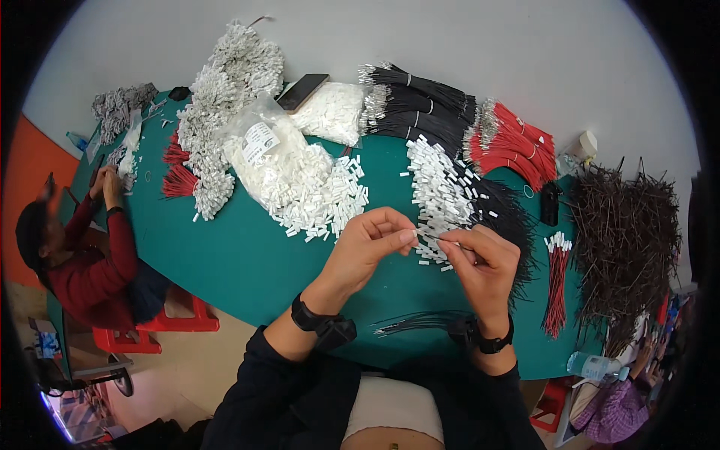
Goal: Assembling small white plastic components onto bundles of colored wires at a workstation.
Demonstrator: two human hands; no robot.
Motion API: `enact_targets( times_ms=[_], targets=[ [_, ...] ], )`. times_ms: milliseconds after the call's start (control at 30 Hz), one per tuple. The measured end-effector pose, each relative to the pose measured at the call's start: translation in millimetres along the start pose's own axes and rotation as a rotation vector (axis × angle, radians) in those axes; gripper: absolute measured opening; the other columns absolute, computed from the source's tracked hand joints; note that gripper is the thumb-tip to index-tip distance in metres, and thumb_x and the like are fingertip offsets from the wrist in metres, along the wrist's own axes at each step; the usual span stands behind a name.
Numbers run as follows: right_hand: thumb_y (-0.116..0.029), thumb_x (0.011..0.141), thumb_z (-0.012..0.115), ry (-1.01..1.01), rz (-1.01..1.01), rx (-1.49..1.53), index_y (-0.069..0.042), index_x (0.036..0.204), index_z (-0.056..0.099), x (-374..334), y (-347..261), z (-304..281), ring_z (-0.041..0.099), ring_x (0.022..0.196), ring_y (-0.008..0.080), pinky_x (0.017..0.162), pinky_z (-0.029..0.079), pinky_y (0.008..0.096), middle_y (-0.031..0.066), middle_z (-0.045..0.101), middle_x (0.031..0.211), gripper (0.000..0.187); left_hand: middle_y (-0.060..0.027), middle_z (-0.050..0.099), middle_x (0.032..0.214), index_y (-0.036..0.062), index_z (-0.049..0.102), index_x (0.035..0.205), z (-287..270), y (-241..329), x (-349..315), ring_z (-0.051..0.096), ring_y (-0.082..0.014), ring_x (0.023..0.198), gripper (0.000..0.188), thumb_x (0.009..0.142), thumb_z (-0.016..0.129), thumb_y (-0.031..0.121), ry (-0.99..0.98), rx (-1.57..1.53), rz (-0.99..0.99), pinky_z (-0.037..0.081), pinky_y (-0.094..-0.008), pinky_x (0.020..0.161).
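Above the near middle of the table, my left hand (364,246) is closed, pinching a small white connector housing (415,233) between thumb and forefinger. Just to its right, my right hand (489,264) pinches a thin dark wire (433,238) whose end points at the housing; whether it is inside cannot be made out. Behind my fingers lies a pile of white housings on black wires (439,180). More loose white housings (319,196) spill from a clear plastic bag (251,127) to the left. Several loose black wires (416,322) rest on the table between my forearms.
Black wire bundles (420,105) and red wire bundles (517,142) line the back of the green table (247,259). A phone (303,91) lies on a second bag. Dark wires heap at right (626,247), near a plastic bottle (596,367). Another person (90,255) sits at left.
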State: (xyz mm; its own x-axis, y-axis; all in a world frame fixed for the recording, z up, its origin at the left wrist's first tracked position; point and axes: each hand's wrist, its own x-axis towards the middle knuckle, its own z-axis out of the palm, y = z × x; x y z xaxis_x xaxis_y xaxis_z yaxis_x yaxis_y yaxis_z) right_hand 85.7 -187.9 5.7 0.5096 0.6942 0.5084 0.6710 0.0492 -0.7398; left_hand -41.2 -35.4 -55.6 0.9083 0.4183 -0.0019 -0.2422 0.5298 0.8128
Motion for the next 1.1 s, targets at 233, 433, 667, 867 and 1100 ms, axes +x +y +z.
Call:
enact_targets(
  times_ms=[233, 433, 667, 867, 1100],
  targets=[
    [0.004, 0.081, 0.076, 0.002, -0.004, -0.03, 0.0, 0.09, 0.073, 3, -7, -2, 0.056, 0.057, 0.0109, 0.051, 0.041, 0.024, 0.0055, 0.062, 0.07, 0.011, -0.0089, 0.073, 0.092, 0.0003, 0.066, 0.108, 10, 14, 1, 0.067, -0.0134, 0.085, 0.013, 0.098, 0.063, 0.007, -0.022, 0.204, 0.036, 0.052, -0.0265, 0.078],
    [0.005, 0.081, 0.074, 0.091, -0.039, -0.016, 0.0, 0.091, 0.072, 5, -6, -14, 0.056, 0.057, 0.011, 0.051, 0.041, 0.0235, 0.0065, 0.064, 0.074, 0.01, -0.0098, 0.073, 0.095, -0.0003, 0.065, 0.116, 18, 30, 15, 0.069, -0.0153, 0.086, 0.02, 0.101, 0.059, 0.011, -0.119, 0.322, 0.019, 0.053, -0.027, 0.079],
    [0.005, 0.08, 0.075, 0.176, -0.042, -0.018, 0.001, 0.091, 0.072, 2, -5, -22, 0.055, 0.057, 0.0101, 0.051, 0.039, 0.0231, 0.0066, 0.065, 0.072, 0.012, -0.0192, 0.071, 0.111, 0.003, 0.053, 0.124, 39, 40, 32, 0.07, -0.0217, 0.099, 0.023, 0.103, 0.055, 0.014, -0.153, 0.108, 0.041, 0.055, -0.0325, 0.088],
    [0.005, 0.079, 0.076, 0.207, -0.03, 0.069, 0.001, 0.09, 0.073, 3, -2, -22, 0.053, 0.055, 0.0091, 0.049, 0.036, 0.0232, 0.0063, 0.067, 0.074, 0.012, -0.0171, 0.07, 0.115, -0.0006, 0.062, 0.116, 50, 34, 33, 0.068, -0.0194, 0.103, 0.019, 0.102, 0.057, 0.011, -0.066, 0.006, 0.024, 0.054, -0.0317, 0.09],
    [0.004, 0.079, 0.077, 0.172, 0.064, 0.128, 0.001, 0.088, 0.073, 4, 5, -20, 0.054, 0.057, 0.0069, 0.05, 0.036, 0.0221, 0.0047, 0.067, 0.073, 0.01, -0.01, 0.069, 0.1, -0.002, 0.067, 0.108, 34, 23, 35, 0.065, -0.0149, 0.09, 0.016, 0.1, 0.062, 0.011, -0.029, -0.132, -0.039, 0.054, -0.0288, 0.083]
  ],
)
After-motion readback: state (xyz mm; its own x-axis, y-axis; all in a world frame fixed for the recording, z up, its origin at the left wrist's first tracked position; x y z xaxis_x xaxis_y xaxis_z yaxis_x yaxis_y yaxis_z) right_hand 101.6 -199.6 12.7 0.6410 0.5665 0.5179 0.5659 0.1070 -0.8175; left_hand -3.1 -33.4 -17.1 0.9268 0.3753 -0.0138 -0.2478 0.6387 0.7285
